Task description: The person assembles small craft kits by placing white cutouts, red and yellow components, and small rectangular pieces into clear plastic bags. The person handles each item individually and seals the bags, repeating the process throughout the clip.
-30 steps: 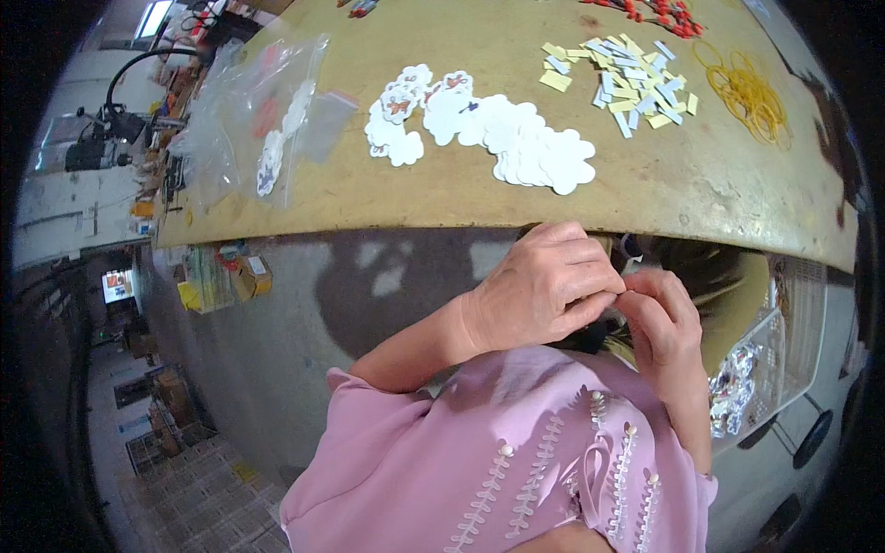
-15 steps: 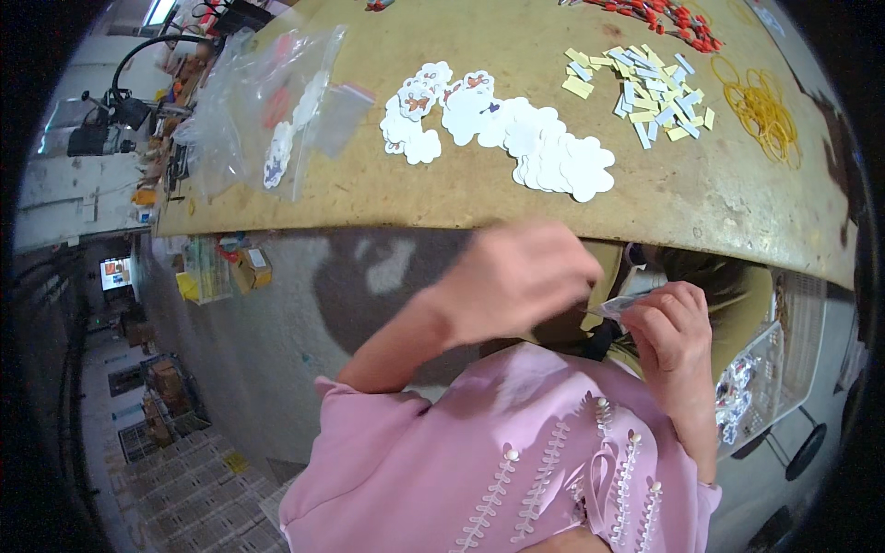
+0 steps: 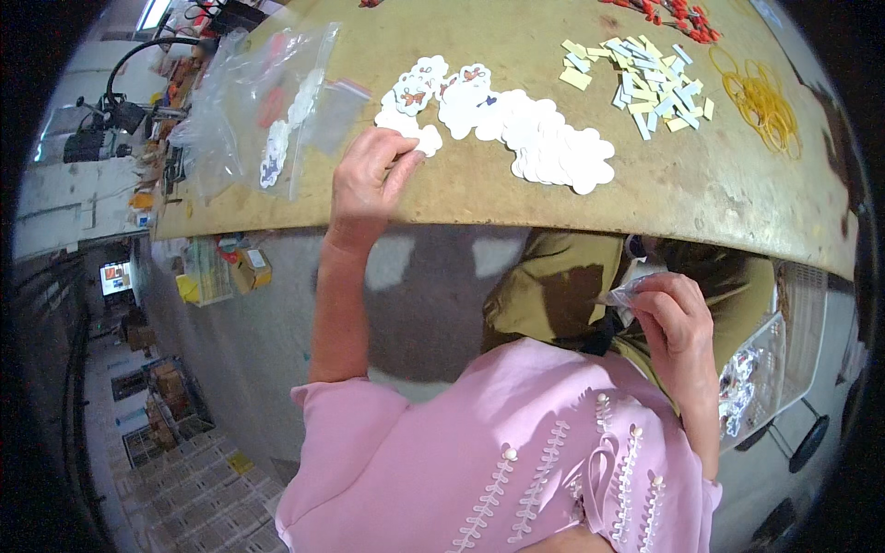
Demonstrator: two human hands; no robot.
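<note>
My left hand point(image 3: 371, 180) reaches over the table's front edge to a pile of white flower-shaped cards point(image 3: 396, 115). Its thumb and fingertips pinch the edge of the nearest card point(image 3: 430, 140). Some cards in the pile bear small brown printed figures. Over my lap, my right hand point(image 3: 678, 313) is closed on a small clear plastic bag point(image 3: 625, 295), whose mouth end sticks out to the left. To the right of the pile, a fanned row of the same cards point(image 3: 544, 138) lies mostly blank side up.
Large clear bags point(image 3: 230, 120) with more cards lie at the table's left. Yellow and pale-blue slips point(image 3: 654, 88), yellow rubber bands point(image 3: 761, 97) and red-tipped pieces point(image 3: 678, 18) lie to the right. A white plastic basket point(image 3: 797, 341) with packed items stands beside my right leg.
My left hand has moved from beside the right hand, forward and left onto the card pile. My right hand keeps hold of the small bag in about the same place.
</note>
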